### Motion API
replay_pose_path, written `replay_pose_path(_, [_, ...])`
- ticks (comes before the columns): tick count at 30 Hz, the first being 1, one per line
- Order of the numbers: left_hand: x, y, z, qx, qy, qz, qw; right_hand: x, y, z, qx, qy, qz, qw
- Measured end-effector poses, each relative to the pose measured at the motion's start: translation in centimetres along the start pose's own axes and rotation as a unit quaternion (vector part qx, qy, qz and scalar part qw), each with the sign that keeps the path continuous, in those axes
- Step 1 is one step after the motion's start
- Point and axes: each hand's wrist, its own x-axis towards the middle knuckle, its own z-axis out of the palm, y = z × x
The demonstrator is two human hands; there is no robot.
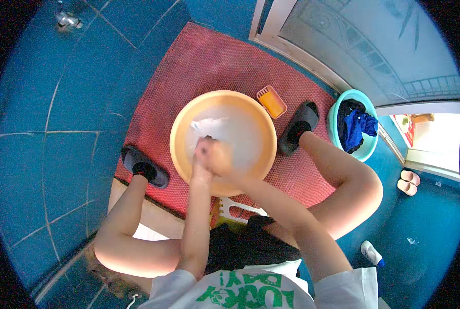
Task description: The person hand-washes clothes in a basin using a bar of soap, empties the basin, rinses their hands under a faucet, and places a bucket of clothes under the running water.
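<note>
A round yellow-orange basin (177,159) holds cloudy, whitish water, and a white patch (209,125), maybe cloth or suds, shows at its surface. Over the middle of the basin my two hands are pressed together. My left hand (201,154) is closed, with a small dark bit showing at its fingertips; what it grips I cannot make out. Against it lies my right hand (220,158), smeared by motion, its fingers not readable.
The basin stands on a red textured mat (214,56). Beyond its right rim lies an orange soap dish (272,102). A turquoise tub (334,123) with dark and blue clothes is by the door (364,51). Pink slippers (408,183) and a white bottle (371,253) are farther right.
</note>
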Motion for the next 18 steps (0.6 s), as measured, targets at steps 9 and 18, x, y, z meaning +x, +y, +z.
replay_pose_path(9, [0.6,-2.5,6.4,0.106,0.308,-0.039,0.945,-0.4,3.4,-2.5,0.114,0.027,0.125,0.985])
replay_pose_path(18, [-0.1,-3.1,3.0,0.186,0.281,-0.044,0.941,-0.4,3.2,-1.6,0.134,0.049,0.188,0.972])
